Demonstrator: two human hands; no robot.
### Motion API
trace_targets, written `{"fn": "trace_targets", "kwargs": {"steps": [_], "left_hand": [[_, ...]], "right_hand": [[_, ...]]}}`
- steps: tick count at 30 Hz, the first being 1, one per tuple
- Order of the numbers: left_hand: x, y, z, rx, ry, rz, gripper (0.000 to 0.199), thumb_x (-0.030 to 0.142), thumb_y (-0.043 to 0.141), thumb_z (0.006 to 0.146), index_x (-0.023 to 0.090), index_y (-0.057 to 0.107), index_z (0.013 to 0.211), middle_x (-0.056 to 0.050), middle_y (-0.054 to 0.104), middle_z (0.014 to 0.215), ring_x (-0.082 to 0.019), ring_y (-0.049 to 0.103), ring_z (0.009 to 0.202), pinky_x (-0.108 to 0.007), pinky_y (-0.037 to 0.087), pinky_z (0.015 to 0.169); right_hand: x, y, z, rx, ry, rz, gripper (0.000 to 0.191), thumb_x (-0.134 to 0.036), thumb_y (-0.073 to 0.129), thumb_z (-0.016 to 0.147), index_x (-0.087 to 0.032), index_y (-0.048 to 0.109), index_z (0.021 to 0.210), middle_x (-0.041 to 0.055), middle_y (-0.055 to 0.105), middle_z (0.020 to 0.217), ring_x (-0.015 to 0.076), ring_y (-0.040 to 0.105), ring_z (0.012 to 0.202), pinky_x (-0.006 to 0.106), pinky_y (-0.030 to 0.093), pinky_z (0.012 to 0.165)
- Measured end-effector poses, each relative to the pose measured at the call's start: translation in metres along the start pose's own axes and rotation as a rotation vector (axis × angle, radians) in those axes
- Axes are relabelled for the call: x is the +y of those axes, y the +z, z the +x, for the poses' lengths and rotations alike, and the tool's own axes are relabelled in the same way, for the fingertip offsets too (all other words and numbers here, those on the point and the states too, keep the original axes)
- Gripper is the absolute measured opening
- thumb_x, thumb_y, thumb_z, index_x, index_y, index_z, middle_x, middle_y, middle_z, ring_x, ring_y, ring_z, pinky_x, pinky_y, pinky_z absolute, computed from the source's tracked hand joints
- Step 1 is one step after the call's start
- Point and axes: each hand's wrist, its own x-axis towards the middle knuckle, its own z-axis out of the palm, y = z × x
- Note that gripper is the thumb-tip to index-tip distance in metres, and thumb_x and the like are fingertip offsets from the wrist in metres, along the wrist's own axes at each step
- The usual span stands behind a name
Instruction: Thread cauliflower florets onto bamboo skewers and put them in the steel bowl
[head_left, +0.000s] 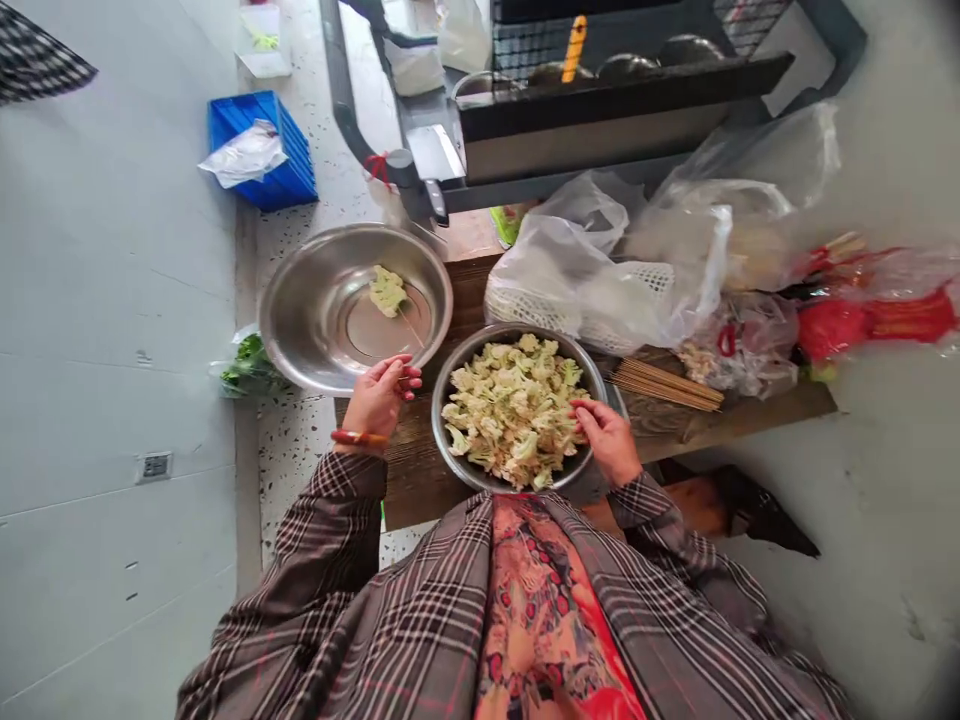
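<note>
My left hand (380, 393) is closed in a pinch over the near rim of a wide steel basin (300, 325); whatever it may grip is too small to make out. Inside that basin, cauliflower pieces (388, 292) sit on a thin skewer (411, 326), whose near end points toward my left fingers. A smaller steel bowl (444, 430) is heaped with cauliflower florets (517, 410). At its right side my right hand (609, 440) pinches a floret, partly hidden by the fingers.
Bamboo skewers (667, 384) lie in a bundle right of the bowl on the wooden board (420, 480). Plastic bags (585, 260) crowd the back. Behind stands a grey rack (570, 160) with a knife (436, 202). A blue basket (289, 155) and bagged greens (251, 365) are at left.
</note>
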Motion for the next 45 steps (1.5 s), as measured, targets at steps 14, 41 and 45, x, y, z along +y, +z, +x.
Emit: {"fn": "trace_targets", "kwargs": {"steps": [14, 41, 45], "left_hand": [[-0.058, 0.087, -0.073, -0.103, -0.22, -0.04, 0.042, 0.037, 0.072, 0.068, 0.011, 0.062, 0.1, -0.005, 0.065, 0.078, -0.011, 0.061, 0.065, -0.018, 0.041, 0.051], [-0.092, 0.063, -0.138, 0.199, -0.159, -0.165, 0.027, 0.032, 0.062, 0.08, 0.011, 0.062, 0.096, -0.006, 0.066, 0.076, -0.009, 0.062, 0.059, -0.017, 0.04, 0.048], [-0.102, 0.076, -0.138, 0.218, -0.104, 0.024, 0.029, 0.033, 0.064, 0.076, 0.012, 0.063, 0.096, -0.005, 0.066, 0.077, -0.009, 0.06, 0.06, -0.018, 0.038, 0.049]], "right_hand": [[0.087, -0.127, 0.103, 0.18, -0.095, -0.603, 0.034, -0.032, 0.046, 0.082, -0.016, 0.07, 0.101, 0.0083, 0.07, 0.094, 0.021, 0.061, 0.084, 0.034, 0.046, 0.08], [0.076, -0.091, 0.147, -0.007, -0.45, -0.965, 0.018, -0.029, 0.057, 0.078, -0.021, 0.072, 0.086, 0.0092, 0.06, 0.087, 0.0191, 0.051, 0.073, 0.032, 0.037, 0.064], [0.056, -0.083, 0.135, 0.083, -0.602, -0.821, 0.028, -0.035, 0.047, 0.086, -0.019, 0.069, 0.093, 0.0095, 0.062, 0.098, 0.023, 0.054, 0.092, 0.035, 0.04, 0.083]]}}
